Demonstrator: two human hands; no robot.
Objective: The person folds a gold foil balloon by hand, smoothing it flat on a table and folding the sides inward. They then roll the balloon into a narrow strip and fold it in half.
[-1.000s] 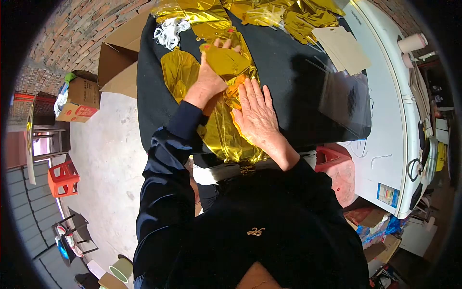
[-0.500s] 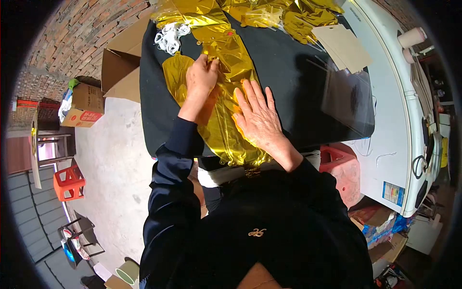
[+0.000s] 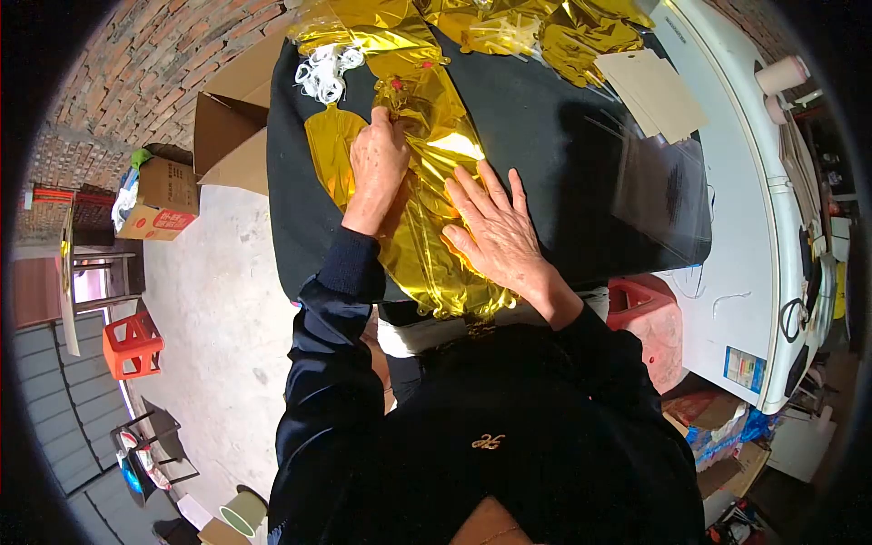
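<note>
Your right hand [image 3: 498, 232] lies spread flat, palm down, on the crinkled gold foil balloon [image 3: 427, 254] on the black tabletop [image 3: 563, 154]. Your left hand [image 3: 377, 163] presses its upper part, fingers curled (gripping or not, I cannot tell). The near half looks flattened; more crumpled gold foil pieces [image 3: 509, 27] lie heaped at the far edge.

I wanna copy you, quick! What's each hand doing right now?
Left hand: fingers curled on the gold foil; grip cannot be told.
Right hand: open, flat on the foil.
</note>
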